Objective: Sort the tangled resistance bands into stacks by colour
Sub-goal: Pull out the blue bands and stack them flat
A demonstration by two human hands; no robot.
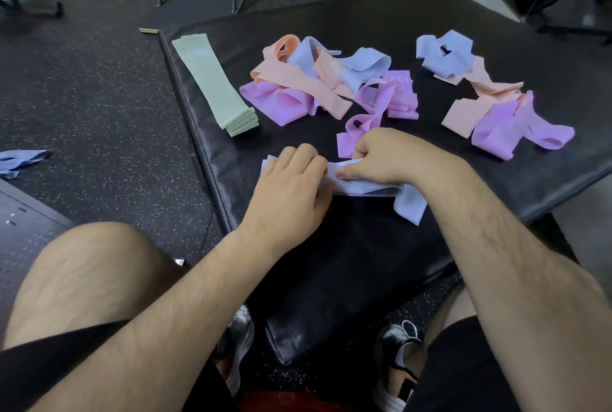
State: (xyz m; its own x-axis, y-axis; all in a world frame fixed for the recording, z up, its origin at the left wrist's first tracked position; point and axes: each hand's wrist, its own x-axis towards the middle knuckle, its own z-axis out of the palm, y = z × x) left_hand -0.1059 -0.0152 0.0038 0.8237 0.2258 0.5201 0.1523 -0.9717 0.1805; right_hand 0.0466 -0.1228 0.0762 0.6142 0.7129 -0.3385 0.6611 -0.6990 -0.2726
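Blue band [364,188] lies flattened across the near part of a padded black mat [347,279], directly in front of me, with both my hands on it. My left hand [291,180] has its fingers curled down over the band's left end, gripping it against the mat. My right hand [381,156] is closed around the band's middle, the thumb pinching the fabric from the near side. The band's right end sticks out below my right forearm, folded at an angle.

Just beyond my right hand, touching it, lies a pink band [357,127], twisted into a loop. Farther back in the middle of the mat sits a central tangle [314,80] of peach, blue and pink bands, knotted over one another. A right tangle [490,97] of the same three colours sits apart from it, toward the mat's right side.

Along the mat's left edge lies a green stack [215,80], several bands laid flat and squared on top of each other.

On the speckled floor [99,97] to my left, off the mat, lies a crumpled floor band [20,160], also blue.
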